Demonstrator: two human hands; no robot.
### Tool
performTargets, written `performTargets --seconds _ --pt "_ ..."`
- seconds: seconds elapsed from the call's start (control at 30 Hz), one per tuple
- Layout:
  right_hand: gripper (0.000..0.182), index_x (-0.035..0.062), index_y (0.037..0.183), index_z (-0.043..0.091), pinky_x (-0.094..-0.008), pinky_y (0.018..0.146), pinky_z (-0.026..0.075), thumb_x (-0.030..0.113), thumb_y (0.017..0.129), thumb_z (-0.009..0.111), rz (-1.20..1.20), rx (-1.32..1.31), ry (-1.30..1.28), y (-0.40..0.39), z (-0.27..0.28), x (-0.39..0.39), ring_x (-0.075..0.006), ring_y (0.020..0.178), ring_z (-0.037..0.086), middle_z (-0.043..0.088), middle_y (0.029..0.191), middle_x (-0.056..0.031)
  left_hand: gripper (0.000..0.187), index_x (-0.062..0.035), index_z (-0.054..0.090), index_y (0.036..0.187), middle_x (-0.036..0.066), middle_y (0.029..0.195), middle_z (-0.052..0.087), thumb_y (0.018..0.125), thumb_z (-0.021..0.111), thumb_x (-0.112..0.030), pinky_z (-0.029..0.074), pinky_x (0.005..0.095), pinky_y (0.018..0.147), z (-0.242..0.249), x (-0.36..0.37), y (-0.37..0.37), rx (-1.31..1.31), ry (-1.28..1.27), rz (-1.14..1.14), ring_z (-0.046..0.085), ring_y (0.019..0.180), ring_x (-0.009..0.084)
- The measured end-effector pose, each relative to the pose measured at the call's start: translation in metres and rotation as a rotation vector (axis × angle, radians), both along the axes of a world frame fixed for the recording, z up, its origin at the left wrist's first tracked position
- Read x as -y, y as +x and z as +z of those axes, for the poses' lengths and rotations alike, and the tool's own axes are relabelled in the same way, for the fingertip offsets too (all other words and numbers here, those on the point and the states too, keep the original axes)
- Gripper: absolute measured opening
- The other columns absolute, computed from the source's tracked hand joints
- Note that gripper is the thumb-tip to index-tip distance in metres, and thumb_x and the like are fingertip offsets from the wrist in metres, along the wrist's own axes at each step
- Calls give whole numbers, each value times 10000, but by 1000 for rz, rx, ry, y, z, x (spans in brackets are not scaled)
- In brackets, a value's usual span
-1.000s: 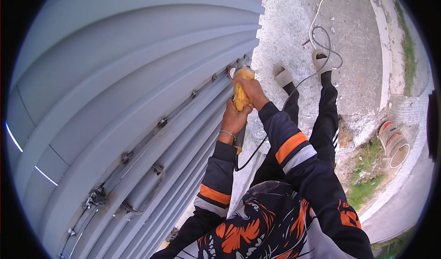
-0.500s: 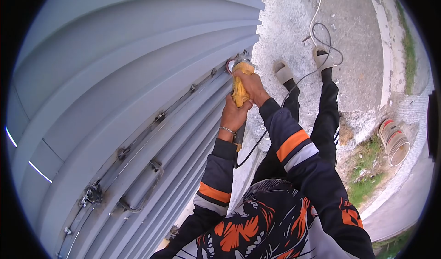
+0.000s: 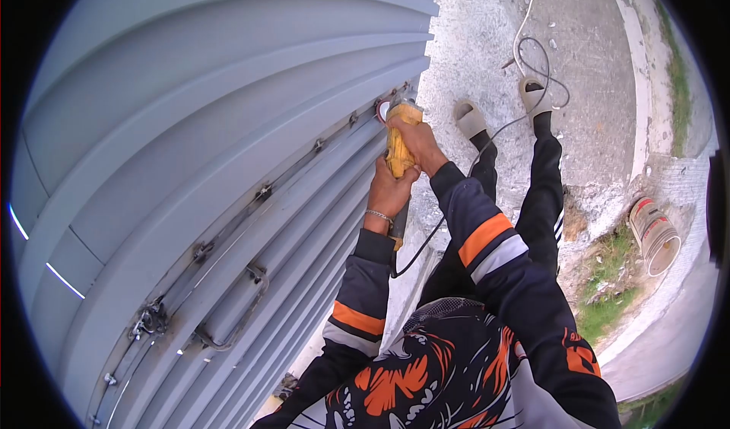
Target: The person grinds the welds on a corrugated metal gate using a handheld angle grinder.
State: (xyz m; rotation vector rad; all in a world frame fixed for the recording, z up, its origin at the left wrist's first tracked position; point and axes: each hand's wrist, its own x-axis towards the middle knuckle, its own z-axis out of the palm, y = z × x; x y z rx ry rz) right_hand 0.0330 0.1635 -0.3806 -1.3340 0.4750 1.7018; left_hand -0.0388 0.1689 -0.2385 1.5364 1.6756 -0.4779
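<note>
While the grey corrugated shutter (image 3: 213, 163) fills the left of view, the person stands on bare concrete ground (image 3: 585, 71) beside it. Bucket (image 3: 654, 235) lies tipped on the right, well apart. Yellow angle grinder (image 3: 397, 149) is pressed against the shutter's edge rail, disc end up. Right hand (image 3: 420, 144) wrapped tight round its front; left hand (image 3: 388, 193) clenched round the rear grip. Power cord (image 3: 532, 71) trails across the ground.

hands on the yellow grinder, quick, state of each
Left hand: closed around the yellow grinder, low on its body.
Right hand: closed on the grinder, nearer the head.
</note>
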Motion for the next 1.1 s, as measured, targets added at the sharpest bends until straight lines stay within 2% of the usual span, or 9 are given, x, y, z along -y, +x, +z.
performTargets --seconds 0.27,0.47,0.57,0.67,0.77,0.97,1.1 --pt "647 -154 1032 690 -360 664 571 407 734 817 -52 -29 20 10 10 -1 -262 757 721 724 922 -174 689 108 521 1267 216 1126 709 840 790 -361 538 365 911 2 5 6 20 53 -2 710 1037 295" --pt "612 -142 1047 685 -364 644 563 372 745 822 -55 -78 21 20 14 -5 -253 718 707 716 905 -166 656 130 525 1218 210 1073 708 847 777 -348 544 364 885 -1 -2 11 47 -10 31 709 989 276" --pt "485 -110 1021 665 -365 583 560 305 810 796 -38 -71 26 23 14 -7 -238 665 687 684 847 -135 652 139 527 1202 208 1051 709 847 781 -346 547 365 865 -5 -3 10 50 36 -12 708 959 266" --pt "442 -93 1002 666 -369 569 555 292 823 790 -70 -135 72 26 13 -6 -239 647 679 678 828 -130 660 136 529 1201 211 1053 710 840 788 -352 547 366 857 -4 -5 15 39 23 -8 710 954 267" --pt "543 -132 1013 665 -373 611 557 328 766 815 -65 -177 72 28 13 -9 -253 688 697 696 873 -150 674 140 528 1202 213 1062 710 838 789 -363 547 363 849 5 -7 26 -20 7 4 710 947 262" --pt "539 -135 1025 663 -384 601 563 324 779 806 -97 -224 54 30 15 -10 -258 675 694 695 875 -159 687 149 525 1209 204 1044 711 838 782 -370 549 357 819 7 -7 28 -2 17 13 708 935 252" --pt "558 -135 1053 667 -383 626 571 330 777 809 -54 -203 44 32 9 -8 -258 707 703 699 895 -161 689 147 523 1214 192 1012 709 836 782 -368 552 358 784 -2 -15 29 24 -93 13 702 875 247"
